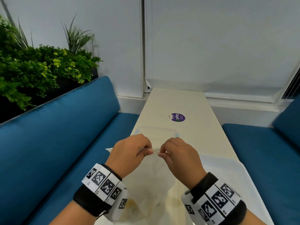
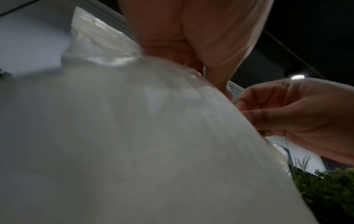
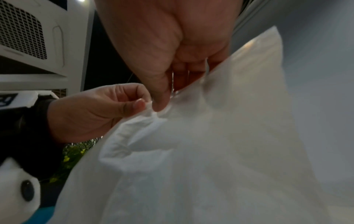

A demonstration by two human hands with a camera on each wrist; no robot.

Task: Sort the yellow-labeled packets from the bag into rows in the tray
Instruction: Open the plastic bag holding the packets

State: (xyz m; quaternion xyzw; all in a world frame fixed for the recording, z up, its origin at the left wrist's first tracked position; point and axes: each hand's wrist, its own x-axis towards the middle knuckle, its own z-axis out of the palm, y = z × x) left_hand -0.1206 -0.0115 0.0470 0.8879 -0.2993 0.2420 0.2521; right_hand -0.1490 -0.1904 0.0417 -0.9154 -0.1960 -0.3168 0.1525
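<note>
A translucent white plastic bag (image 1: pixel 155 181) hangs over the near end of the table, and both hands hold it up by its top edge. My left hand (image 1: pixel 148 151) pinches the edge on the left and my right hand (image 1: pixel 161 154) pinches it just beside, fingertips nearly meeting. Faint yellow patches (image 1: pixel 130 202) show through the bag's lower part; no packets can be made out. A clear tray (image 1: pixel 155 127) with blue clips lies just beyond the hands. In the wrist views the bag (image 2: pixel 134 136) (image 3: pixel 210 151) fills the frame below the pinching fingers (image 2: pixel 228 91) (image 3: pixel 161 104).
The narrow cream table (image 1: pixel 186 103) runs away to the window, with a round purple sticker (image 1: pixel 177 117) past the tray. A translucent flat plastic piece (image 1: pixel 227 168) lies on the near right. Blue bench seats (image 1: pixel 65 135) flank both sides, and plants (image 1: pixel 40 65) stand behind the left one.
</note>
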